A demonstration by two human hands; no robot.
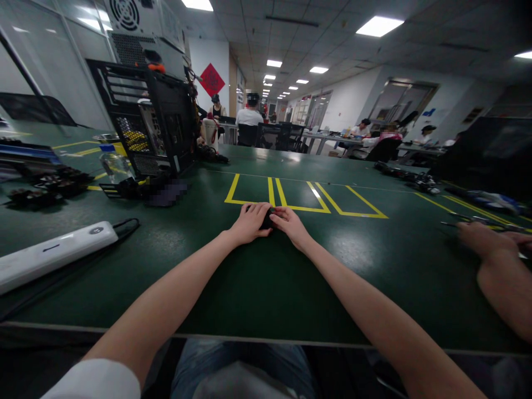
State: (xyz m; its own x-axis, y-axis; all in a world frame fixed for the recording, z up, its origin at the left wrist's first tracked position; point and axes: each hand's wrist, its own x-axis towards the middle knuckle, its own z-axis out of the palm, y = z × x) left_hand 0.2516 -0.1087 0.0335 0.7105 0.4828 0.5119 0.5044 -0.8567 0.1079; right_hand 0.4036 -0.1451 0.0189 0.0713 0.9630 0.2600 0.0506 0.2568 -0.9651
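Observation:
My left hand (252, 223) is wrapped round a small black object (266, 221) just above the green tabletop (266, 288). Its kind cannot be made out, since my fingers cover most of it. From the other side, my right hand (288, 223) pinches the object's right end, thumb and fingers pressed together. Both hands meet in front of the yellow tape outlines (305, 209) on the table.
At left lie a white power strip (58, 249), a clear bottle (116, 165) and black parts (50, 185). An open computer case (166, 122) stands behind them. Another person's hand (482, 238) works at far right. Cables (409, 177) lie at back right.

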